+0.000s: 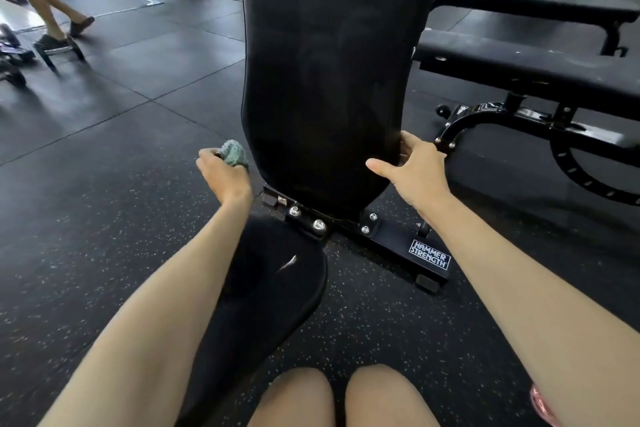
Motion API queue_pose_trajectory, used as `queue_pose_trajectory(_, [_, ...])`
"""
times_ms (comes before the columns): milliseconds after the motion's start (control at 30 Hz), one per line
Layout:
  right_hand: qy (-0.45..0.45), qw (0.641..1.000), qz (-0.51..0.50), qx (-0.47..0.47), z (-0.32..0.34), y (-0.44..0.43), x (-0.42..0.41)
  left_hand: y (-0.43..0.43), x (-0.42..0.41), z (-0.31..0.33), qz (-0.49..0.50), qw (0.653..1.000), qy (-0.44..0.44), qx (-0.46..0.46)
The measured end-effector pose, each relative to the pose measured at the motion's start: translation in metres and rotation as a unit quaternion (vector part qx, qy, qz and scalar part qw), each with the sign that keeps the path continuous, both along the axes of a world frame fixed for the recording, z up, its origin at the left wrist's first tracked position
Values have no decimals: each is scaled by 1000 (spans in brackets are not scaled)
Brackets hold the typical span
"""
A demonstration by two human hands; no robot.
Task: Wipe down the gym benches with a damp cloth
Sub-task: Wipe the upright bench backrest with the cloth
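A black adjustable bench fills the middle of the view, with its long back pad [329, 62] raised and its seat pad [273, 291] below it near my knees. My left hand [223, 173] holds a bunched green cloth [234, 153] just left of the back pad's lower edge, not touching the pad as far as I can tell. My right hand [412, 166] grips the back pad's lower right edge, fingers curled round the side and thumb on the front.
The bench's black base frame [408, 250] with a white label lies on the speckled rubber floor [104, 218]. Two flat black benches [519, 62] stand close on the right. A person's legs [52, 17] walk at far left, near other gym equipment.
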State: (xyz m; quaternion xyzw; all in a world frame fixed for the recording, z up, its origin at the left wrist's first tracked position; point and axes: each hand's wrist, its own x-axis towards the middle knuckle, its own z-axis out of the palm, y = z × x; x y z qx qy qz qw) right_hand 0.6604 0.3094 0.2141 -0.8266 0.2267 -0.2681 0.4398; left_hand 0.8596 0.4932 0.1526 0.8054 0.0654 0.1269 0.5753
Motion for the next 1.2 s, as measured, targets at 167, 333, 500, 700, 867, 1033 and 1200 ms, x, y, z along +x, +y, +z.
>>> queue_pose_trajectory(167, [2, 1000, -13, -4, -2, 0, 1, -16, -20, -11, -56, 998, 9, 23])
queue_pose_trajectory(333, [1, 1000, -15, 4, 3, 5, -1, -26, -67, -33, -114, 992, -7, 46])
queue_pose_trajectory(500, [15, 999, -19, 21, 7, 4, -2, -12, -73, -30, -239, 970, -6, 37])
queue_pose_trajectory(700, [20, 1000, -22, 10, 4, 1, 1, 11, -15, -21, -64, 994, 30, 79])
queue_pose_trajectory(867, [19, 999, -26, -9, 0, 0, 2, -13, -19, -29, -98, 993, 36, 60])
queue_pose_trajectory(1033, [15, 1000, -28, -4, 1, 5, 2, -21, -47, -33, -110, 991, 46, 61])
queue_pose_trajectory(1200, [13, 999, -30, -1, 4, 7, 1, -42, -100, -25, -145, 986, 70, 41])
